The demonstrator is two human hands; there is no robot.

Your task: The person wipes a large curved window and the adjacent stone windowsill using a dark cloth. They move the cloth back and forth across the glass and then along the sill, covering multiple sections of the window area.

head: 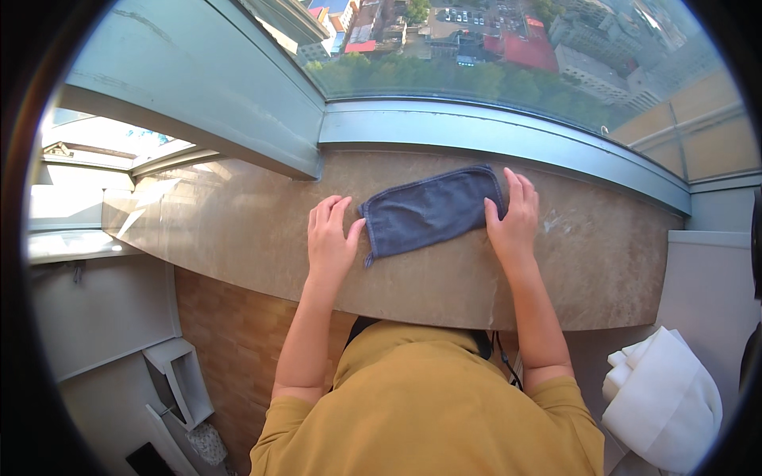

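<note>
A dark blue-grey cloth (431, 211), folded into a long strip with stitched edges, lies slantwise on the brown stone windowsill (428, 291). A small loop hangs off its lower left corner. Just beyond the cloth's left end is my left hand (332, 229), fingers raised and thumb apart, gripping nothing. My right hand (515, 214) is at the cloth's right end with its thumb over or against the edge. Its fingers are spread beyond the cloth and do not close on it; whether the thumb presses on the cloth I cannot tell.
A window frame (476, 125) borders the sill's far side, with a wide post (238, 101) at left. White bundled material (667, 398) sits at lower right. An open white drawer or box (184, 381) stands at lower left above the wooden floor (232, 321).
</note>
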